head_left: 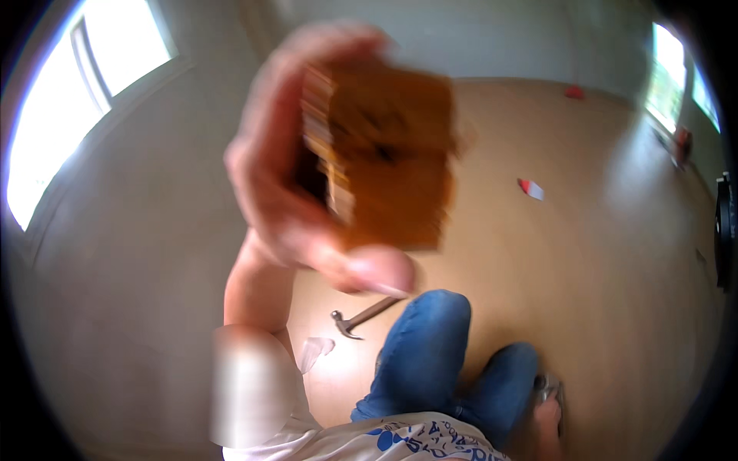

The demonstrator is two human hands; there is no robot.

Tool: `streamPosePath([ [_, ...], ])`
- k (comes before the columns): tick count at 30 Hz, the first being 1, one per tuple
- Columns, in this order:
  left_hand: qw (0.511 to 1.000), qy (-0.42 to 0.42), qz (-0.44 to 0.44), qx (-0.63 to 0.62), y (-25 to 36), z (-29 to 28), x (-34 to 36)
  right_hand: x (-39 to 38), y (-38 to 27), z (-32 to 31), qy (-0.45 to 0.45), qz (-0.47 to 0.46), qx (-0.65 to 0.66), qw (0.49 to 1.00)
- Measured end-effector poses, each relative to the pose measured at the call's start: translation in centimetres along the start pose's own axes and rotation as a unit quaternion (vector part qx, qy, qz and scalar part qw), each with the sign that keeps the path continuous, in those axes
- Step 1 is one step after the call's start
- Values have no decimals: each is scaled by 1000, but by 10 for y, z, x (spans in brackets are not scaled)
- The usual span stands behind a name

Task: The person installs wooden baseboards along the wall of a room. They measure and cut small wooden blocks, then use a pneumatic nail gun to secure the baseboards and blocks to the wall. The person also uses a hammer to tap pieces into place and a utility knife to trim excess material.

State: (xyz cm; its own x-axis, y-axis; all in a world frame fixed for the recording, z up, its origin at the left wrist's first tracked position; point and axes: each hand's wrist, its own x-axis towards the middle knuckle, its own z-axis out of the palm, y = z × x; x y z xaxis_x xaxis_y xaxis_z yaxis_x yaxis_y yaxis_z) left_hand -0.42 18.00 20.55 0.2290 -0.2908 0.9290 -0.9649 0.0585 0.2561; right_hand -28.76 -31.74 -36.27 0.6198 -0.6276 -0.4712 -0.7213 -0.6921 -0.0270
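Note:
My left hand is raised close in front of me, its fingers and thumb wrapped round an orange-brown, block-shaped piece. Motion blurs this piece; a pale, ridged edge shows on its left side, and dark marks cross its face. Low at the right, beside my knee, my right hand is closed on a small grey, metallic-looking thing that I cannot make out. Below the raised block a claw hammer with a brown handle lies on the floor, its handle end hidden behind my left thumb and knee.
Near the hammer lies a pale, thin scrap. A red-and-white item rests on the wood-coloured floor, with a red thing farther off. A grey wall with a window stands left; a black object is at the right edge.

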Motion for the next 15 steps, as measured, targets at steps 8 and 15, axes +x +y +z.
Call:
streamPosePath([
  [8,962,-271,9,-21,-64,187,-121,-164,-11,-155,-35,-41,726,686],
  [15,947,-316,-43,-34,-89,271,-183,-227,-69,-225,3,-172,833,526],
])
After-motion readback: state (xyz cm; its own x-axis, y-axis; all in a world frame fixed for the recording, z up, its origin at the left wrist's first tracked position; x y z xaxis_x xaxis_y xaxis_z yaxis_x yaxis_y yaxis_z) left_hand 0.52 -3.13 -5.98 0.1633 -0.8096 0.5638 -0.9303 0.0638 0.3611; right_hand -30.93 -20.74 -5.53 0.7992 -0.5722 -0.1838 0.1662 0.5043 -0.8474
